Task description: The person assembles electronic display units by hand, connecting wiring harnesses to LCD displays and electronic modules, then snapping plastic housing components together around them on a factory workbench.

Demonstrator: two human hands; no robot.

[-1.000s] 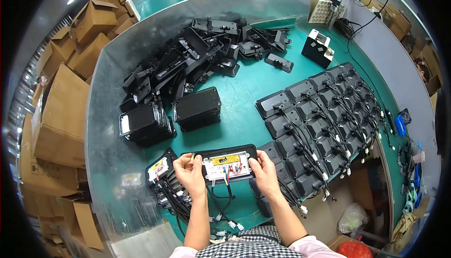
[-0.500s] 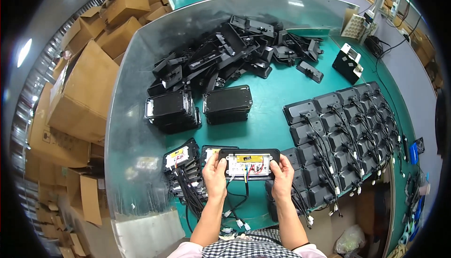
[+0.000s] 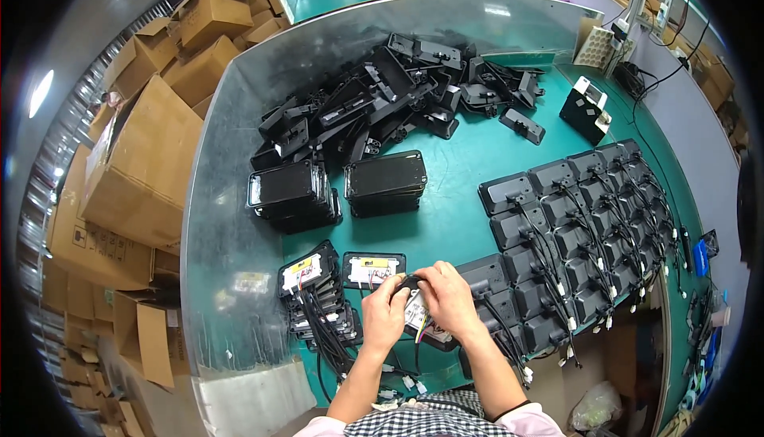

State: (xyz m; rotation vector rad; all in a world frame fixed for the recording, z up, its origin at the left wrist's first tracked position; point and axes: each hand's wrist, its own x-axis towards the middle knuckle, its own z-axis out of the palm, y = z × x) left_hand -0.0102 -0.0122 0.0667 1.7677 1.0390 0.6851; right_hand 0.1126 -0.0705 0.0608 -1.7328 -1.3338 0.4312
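Note:
Both of my hands grip a black rectangular housing with a white inner module and coloured wires (image 3: 416, 314), close to the front of the bench. It is turned at an angle, and the hands cover much of it. My left hand (image 3: 382, 316) is closed on its far left edge. Fingers of my right hand (image 3: 447, 300) bend over its upper edge, near the left fingertips. A similar housing with a yellow-labelled white module (image 3: 374, 263) lies just beyond my left hand. Left of that stands a stack of such housings (image 3: 306, 274) with black cables hanging toward me.
Rows of black housings with cables (image 3: 573, 230) fill the right side. Two stacks of black panels (image 3: 385, 182) stand mid-bench, before a heap of loose black parts (image 3: 382, 95). A clear guard (image 3: 208, 198) edges the left; cardboard boxes (image 3: 143, 174) lie beyond.
The housing has gone from lying level between both hands to turned and tilted. My hands have come closer together, with fingers now over its far edge.

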